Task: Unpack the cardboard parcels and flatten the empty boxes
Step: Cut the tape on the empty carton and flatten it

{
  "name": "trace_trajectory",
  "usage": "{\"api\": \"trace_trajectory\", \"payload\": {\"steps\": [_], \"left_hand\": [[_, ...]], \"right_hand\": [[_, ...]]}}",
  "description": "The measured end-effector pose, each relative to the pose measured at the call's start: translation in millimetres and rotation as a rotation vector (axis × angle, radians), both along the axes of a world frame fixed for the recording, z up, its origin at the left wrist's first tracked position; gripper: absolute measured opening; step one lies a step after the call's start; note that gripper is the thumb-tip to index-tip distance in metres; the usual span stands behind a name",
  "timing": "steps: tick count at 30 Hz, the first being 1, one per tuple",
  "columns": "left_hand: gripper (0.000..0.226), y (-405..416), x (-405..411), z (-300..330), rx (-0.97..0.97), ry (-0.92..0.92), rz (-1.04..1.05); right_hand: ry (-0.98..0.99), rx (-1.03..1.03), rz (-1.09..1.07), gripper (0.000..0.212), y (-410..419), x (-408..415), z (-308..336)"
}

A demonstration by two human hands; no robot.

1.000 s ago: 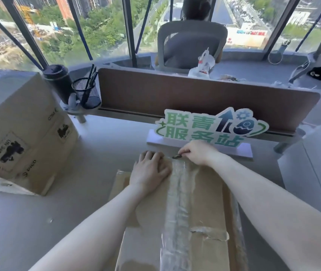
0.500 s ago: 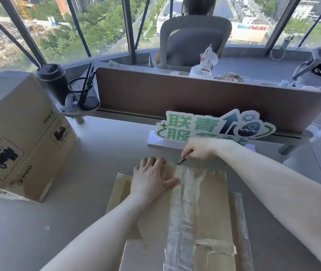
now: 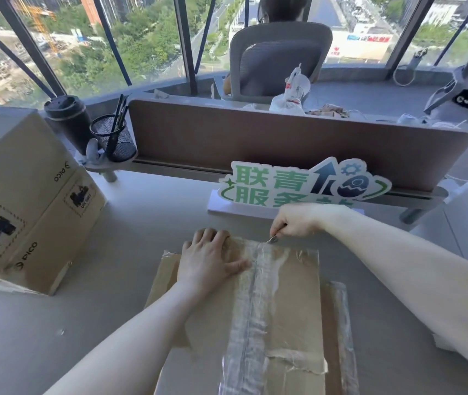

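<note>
The taped box [image 3: 255, 303] lies flat on the desk [image 3: 56, 337] before the person. Over 1 second the right hand [image 3: 295, 220], pinching a small blade [image 3: 272, 239], has drawn back to the tape's [image 3: 255, 280] far end, likely starting the cut. The left hand [image 3: 210, 258] stays pressed flat, fingers spread, steadying the cardboard.

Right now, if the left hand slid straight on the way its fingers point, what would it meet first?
Probably the parcel's far edge, then bare desk; beyond that the white sign base, though depth is unclear. The left hand lies flat.
</note>
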State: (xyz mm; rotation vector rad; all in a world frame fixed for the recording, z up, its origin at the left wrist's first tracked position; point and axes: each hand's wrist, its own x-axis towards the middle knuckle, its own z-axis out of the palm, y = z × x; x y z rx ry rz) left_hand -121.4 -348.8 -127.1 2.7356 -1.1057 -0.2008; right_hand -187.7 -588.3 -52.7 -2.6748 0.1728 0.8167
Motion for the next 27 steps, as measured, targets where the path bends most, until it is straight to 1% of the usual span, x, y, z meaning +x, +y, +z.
{"api": "trace_trajectory", "payload": {"steps": [4,6,8,9,11,12,13,15,18,21,24,27], "left_hand": [[0.086,-2.9,-4.8,0.1,0.005,-0.007,-0.019],[0.085,-2.5,-4.6,0.1,0.006,-0.008,-0.019],[0.081,-1.7,-2.4,0.0,-0.004,0.002,0.007],[0.078,-1.8,-2.1,-0.2,-0.016,0.015,0.034],[0.072,-4.4,-4.6,0.2,-0.058,0.043,0.086],[0.071,-6.5,-6.5,0.8,-0.084,0.058,0.100],[0.071,-7.8,-8.3,1.9,-0.109,0.077,0.107],[0.074,-6.6,-9.2,4.6,-0.158,0.122,0.097],[0.071,6.6,-11.4,8.6,-0.195,0.100,-0.006],[0.068,26.4,-21.8,8.9,-0.111,0.064,-0.154],[0.074,43.3,-30.5,4.7,-0.057,0.100,-0.235],[0.082,52.2,-33.4,1.5,-0.051,0.115,-0.264]], "right_hand": [[-0.001,-0.056,0.026,0.027,2.3,-8.0,5.5],[0.003,-0.143,0.035,0.026,2.5,-14.1,9.9],[-0.098,-0.293,-0.037,0.025,1.0,-29.3,16.3],[-0.182,-0.330,-0.144,0.024,1.7,-39.7,18.5],[-0.334,-0.237,-0.414,0.019,16.5,-62.1,19.5],[-0.367,-0.174,-0.491,0.016,31.9,-70.9,18.0],[-0.374,-0.137,-0.514,0.014,50.7,-76.6,15.0],[-0.385,-0.124,-0.507,0.016,85.3,-79.6,2.3],[-0.448,-0.158,-0.568,0.025,111.0,-70.4,-12.6],[-0.443,-0.223,-0.629,0.032,121.2,-57.7,-16.9],[-0.412,-0.250,-0.689,0.033,127.1,-46.2,-16.5],[-0.391,-0.277,-0.726,0.033,134.1,-35.6,-13.7]]}}
